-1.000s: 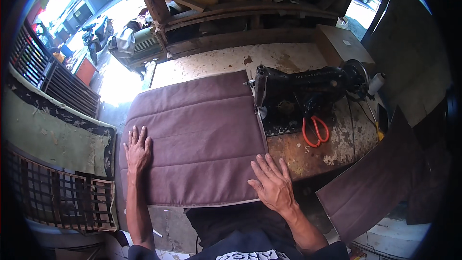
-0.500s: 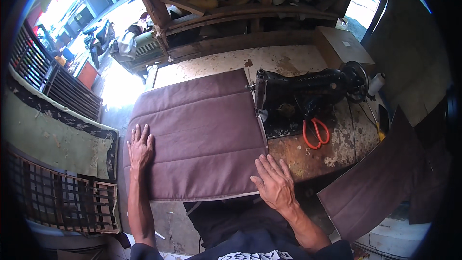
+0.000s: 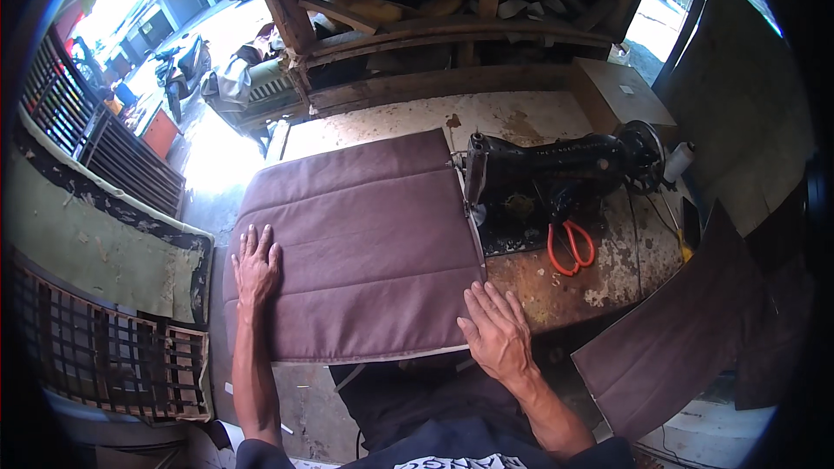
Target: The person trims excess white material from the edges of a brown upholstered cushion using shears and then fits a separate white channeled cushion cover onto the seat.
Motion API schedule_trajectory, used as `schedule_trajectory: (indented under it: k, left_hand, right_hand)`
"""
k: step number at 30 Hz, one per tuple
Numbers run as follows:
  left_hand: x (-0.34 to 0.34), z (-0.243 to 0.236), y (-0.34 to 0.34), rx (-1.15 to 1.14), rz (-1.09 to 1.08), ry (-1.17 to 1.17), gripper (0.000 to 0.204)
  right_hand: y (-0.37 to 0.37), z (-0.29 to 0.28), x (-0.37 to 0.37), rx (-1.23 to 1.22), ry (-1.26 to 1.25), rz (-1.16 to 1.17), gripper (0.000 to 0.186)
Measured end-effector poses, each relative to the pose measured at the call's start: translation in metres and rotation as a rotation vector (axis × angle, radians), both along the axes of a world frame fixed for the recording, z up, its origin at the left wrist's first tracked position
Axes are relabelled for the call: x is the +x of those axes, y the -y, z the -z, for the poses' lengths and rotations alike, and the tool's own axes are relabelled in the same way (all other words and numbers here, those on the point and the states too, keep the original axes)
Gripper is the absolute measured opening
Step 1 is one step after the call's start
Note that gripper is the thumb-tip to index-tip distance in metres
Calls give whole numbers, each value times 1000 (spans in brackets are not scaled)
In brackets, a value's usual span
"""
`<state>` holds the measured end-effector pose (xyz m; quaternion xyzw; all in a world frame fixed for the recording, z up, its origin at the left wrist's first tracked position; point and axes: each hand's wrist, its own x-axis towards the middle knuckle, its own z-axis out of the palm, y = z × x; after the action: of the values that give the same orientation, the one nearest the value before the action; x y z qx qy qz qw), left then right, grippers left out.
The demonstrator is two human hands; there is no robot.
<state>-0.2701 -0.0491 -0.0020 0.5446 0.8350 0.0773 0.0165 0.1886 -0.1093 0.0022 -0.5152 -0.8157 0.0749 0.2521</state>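
A brown padded panel (image 3: 365, 226) with stitched cross seams lies over the worktable, its right edge under the needle end of a black sewing machine (image 3: 547, 169). My left hand (image 3: 256, 267) rests flat on the panel's left side, fingers stretched out. At the panel's near right corner, my right hand (image 3: 499, 330) lies along the edge with fingers extended and thumb apart. Neither hand grasps anything. Orange-handled scissors (image 3: 571, 247) stand by the machine's base, their blades hard to make out.
Brown fabric pieces (image 3: 665, 330) hang at the right of the worn worktable (image 3: 608, 274). A thread cone (image 3: 679, 161) and a cardboard box (image 3: 621, 95) are behind the machine. Wooden shelving (image 3: 460, 35) stands at the back; stripped seat frames (image 3: 109, 339) lean at left.
The view has shifted slightly. Both hands keep nearly the same places on the panel, and the panel shows no clear movement against the machine.
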Motion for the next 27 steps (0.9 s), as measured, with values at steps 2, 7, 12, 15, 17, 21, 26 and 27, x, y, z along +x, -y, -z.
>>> schedule_trajectory:
  k: [2, 7, 12, 15, 17, 21, 26, 27]
  left_hand:
    - [2, 2, -1, 2, 3, 7, 55]
    - [0, 2, 2, 5, -6, -24, 56]
    - [8, 4, 0, 9, -10, -13, 56]
    - [4, 4, 2, 17, -16, -26, 55]
    - [7, 5, -1, 33, -11, -24, 55]
    - [13, -5, -5, 54, -41, -30, 55]
    - [20, 8, -9, 14, -21, 0, 55]
    - [11, 2, 0, 12, -38, -17, 55]
  right_hand:
    - [0, 0, 1, -2, -2, 5, 44]
    - [-36, -25, 14, -251, -339, -31, 36]
    - [-192, -11, 32, -658, -865, 226, 34]
    - [-233, 4, 8, -762, -1235, -150, 42]
    - [-253, 19, -3, -692, -1323, -266, 46]
    - [-256, -23, -23, -1028, -1963, -604, 45]
    - [-213, 5, 23, -444, -1074, 281, 38]
    - [-186, 1, 27, -287, -688, 285, 36]
